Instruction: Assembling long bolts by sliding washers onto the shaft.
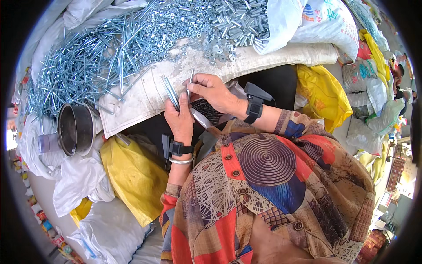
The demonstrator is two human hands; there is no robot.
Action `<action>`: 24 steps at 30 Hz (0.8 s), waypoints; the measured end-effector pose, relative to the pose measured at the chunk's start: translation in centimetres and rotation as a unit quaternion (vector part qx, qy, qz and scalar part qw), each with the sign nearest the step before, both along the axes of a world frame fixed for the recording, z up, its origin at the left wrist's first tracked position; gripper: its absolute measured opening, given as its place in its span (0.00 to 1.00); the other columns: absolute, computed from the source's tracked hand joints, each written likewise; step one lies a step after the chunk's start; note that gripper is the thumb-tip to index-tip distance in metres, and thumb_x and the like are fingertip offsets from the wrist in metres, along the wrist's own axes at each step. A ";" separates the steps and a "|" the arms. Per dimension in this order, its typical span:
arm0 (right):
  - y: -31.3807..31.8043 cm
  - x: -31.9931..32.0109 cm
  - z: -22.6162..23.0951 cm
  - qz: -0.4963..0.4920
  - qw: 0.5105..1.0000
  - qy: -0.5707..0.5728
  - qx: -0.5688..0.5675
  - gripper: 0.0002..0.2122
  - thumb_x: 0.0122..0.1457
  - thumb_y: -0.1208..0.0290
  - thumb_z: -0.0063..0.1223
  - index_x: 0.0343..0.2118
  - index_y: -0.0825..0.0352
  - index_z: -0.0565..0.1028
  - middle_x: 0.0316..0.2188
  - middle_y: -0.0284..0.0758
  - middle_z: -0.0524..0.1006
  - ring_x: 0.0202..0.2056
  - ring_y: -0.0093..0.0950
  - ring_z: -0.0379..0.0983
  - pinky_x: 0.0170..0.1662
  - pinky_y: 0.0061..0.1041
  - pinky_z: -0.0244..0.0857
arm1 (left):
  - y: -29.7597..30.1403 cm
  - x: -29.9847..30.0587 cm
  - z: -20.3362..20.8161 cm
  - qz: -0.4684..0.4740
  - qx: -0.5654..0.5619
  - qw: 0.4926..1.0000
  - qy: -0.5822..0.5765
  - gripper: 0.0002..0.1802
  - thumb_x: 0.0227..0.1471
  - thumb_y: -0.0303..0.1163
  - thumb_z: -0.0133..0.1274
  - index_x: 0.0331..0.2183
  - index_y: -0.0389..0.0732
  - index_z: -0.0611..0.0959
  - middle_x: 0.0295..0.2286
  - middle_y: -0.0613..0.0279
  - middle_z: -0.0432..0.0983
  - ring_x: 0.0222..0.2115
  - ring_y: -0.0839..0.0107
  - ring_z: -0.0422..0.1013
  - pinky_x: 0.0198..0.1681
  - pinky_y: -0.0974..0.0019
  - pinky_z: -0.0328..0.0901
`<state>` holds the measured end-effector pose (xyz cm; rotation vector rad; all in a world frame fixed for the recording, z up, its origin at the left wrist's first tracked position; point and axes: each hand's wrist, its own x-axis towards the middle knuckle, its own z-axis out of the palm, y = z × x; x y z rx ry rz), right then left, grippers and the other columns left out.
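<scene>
My left hand (179, 123) is closed round a small bundle of long metal bolts (169, 93), which stick up past the thumb. Close beside it, my right hand (216, 94) pinches one thin rod-like bolt (191, 77) upright between thumb and fingertips. The lower end of that bolt, near the left fingertips, seems to carry a metal sleeve, partly hidden by the fingers. Beyond the hands lies a heap of long threaded bolts (81, 66), then loose nuts (173, 24), flat washers (218, 49) and short metal sleeves (246, 22).
A whitish cloth-covered edge (151, 94) runs between me and the hardware. On the left stands a dark round metal pot (77, 130). Yellow sacks (132, 176) and white plastic bags (105, 233) crowd the left, with another yellow bag (325, 97) at the right.
</scene>
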<state>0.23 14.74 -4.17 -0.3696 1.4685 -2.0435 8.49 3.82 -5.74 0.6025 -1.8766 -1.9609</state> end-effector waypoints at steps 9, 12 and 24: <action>-0.5 -4.9 5.8 -0.007 0.947 0.308 0.094 0.09 0.59 0.71 0.50 0.36 0.73 0.74 0.28 0.33 0.77 0.30 0.19 0.71 0.35 0.20 0.67 | -3.3 -1.5 2.5 0.089 0.012 0.996 0.012 0.13 0.60 0.36 0.43 0.28 0.37 0.71 0.17 0.65 0.67 0.13 0.77 0.61 0.16 0.73 0.57; -0.9 -5.3 5.1 -0.029 0.896 0.424 0.132 0.08 0.57 0.72 0.53 0.34 0.72 0.74 0.25 0.36 0.76 0.25 0.22 0.71 0.31 0.22 0.64 | -4.5 -2.0 3.0 0.038 0.111 0.990 0.083 0.12 0.59 0.35 0.46 0.27 0.37 0.70 0.16 0.68 0.63 0.12 0.80 0.57 0.14 0.75 0.53; -1.4 -4.9 3.2 0.035 0.859 0.466 0.210 0.10 0.51 0.71 0.56 0.30 0.73 0.72 0.24 0.47 0.73 0.27 0.45 0.71 0.30 0.36 0.64 | -5.0 -5.6 6.6 -0.069 -0.213 0.971 0.080 0.10 0.52 0.33 0.56 0.34 0.37 0.82 0.18 0.77 0.65 0.18 0.87 0.58 0.20 0.79 0.51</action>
